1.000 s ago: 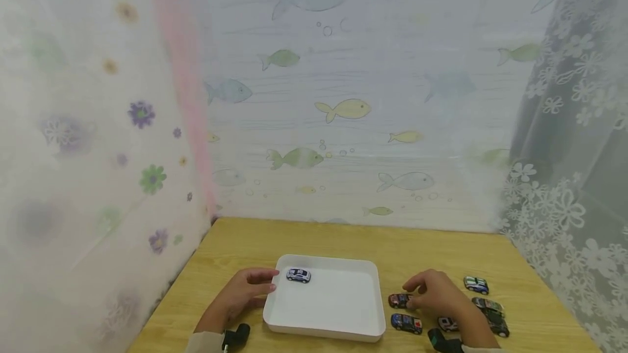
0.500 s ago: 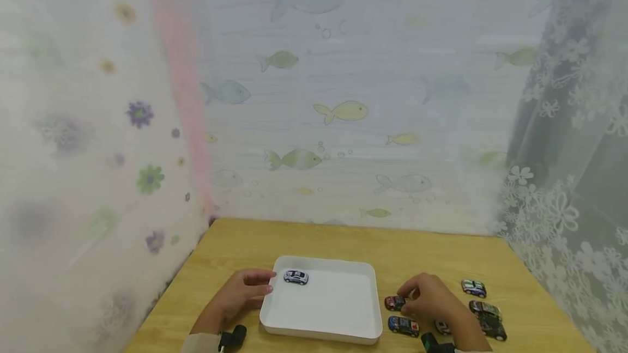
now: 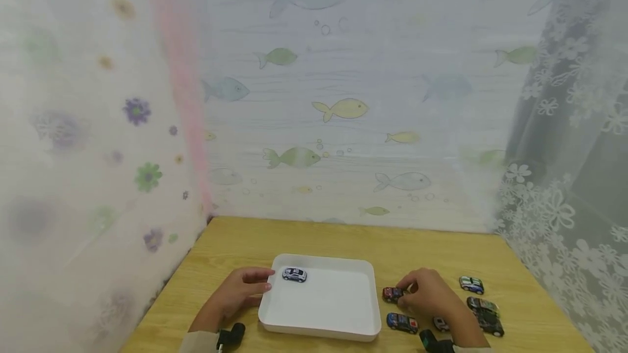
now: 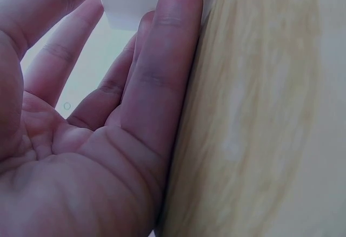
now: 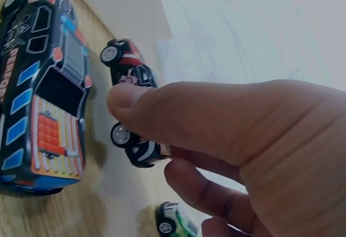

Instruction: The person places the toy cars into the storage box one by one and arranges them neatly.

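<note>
My right hand (image 3: 428, 294) pinches a red-and-black toy car (image 3: 391, 294) just right of a white tray (image 3: 324, 309). In the right wrist view, the thumb (image 5: 162, 105) presses on the near side of the car, between its wheels, and the opposing fingers are partly hidden behind it. My left hand (image 3: 237, 291) stands at the tray's left side, fingertips right at the rim and palm facing it. Its fingers (image 4: 157, 75) are loosely extended in the left wrist view. Inside the tray, a white-and-dark toy car (image 3: 294, 275) sits near the back left corner.
A blue-and-black toy car (image 3: 402, 322) lies in front of the pinched one. Another car (image 3: 440, 324) is partly hidden by the right wrist. Farther right are a white-and-green car (image 3: 472, 285) and two dark cars (image 3: 483, 305) close together. Printed curtains hang behind the wooden table (image 3: 343, 236).
The red-and-black car has shifted slightly left and away from the blue one, with my right fingers on it. My left hand keeps its place by the tray. The head view has drifted slightly.
</note>
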Available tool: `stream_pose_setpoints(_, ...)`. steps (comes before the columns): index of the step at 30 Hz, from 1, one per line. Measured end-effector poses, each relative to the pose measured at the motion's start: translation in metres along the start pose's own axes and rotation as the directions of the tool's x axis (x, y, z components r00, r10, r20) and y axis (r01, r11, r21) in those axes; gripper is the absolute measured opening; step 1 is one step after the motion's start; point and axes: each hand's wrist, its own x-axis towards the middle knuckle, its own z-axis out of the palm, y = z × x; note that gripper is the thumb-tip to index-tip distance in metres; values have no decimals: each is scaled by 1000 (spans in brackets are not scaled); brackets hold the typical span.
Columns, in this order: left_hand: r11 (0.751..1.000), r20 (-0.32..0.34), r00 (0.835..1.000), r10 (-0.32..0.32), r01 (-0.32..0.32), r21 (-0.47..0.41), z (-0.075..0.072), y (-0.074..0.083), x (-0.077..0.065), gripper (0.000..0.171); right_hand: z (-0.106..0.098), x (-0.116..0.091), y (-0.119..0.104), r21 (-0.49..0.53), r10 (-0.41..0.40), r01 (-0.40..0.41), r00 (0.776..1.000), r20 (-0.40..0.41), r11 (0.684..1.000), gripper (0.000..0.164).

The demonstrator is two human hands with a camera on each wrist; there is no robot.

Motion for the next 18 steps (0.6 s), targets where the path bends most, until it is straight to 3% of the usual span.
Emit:
stream_pose_setpoints(7,999,-16,1000,1,0,43,-1,2,0,50,-1,0,-5,-18,-38,37,998,-48,999,21)
stream_pose_setpoints(18,1000,-3,1000,-20,20,23,-2,1,1,51,-3,5,-22,-55,-63,57,990,-130,997,21)
